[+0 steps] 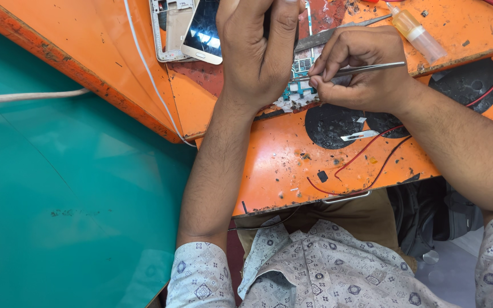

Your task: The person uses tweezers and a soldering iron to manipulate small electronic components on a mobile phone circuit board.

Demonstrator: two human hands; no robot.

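- The left hand is curled over the far part of the orange worktop, fingers bent down around a dark object that its back hides; what it clasps cannot be told.
- The right hand is pinched shut on a pair of metal tweezers, whose tips point left at a small green circuit board.
- The circuit board lies between the 2 hands, near the middle of the worktop's far part, with white scraps at its near edge.
- A phone with a dark screen and a white phone frame lie just left of the left hand, at the far edge.
- A small clear bottle of yellow liquid lies towards the far right corner.
- A thin red wire loops across the worktop's near right part, beside a small metal blade on a black patch.
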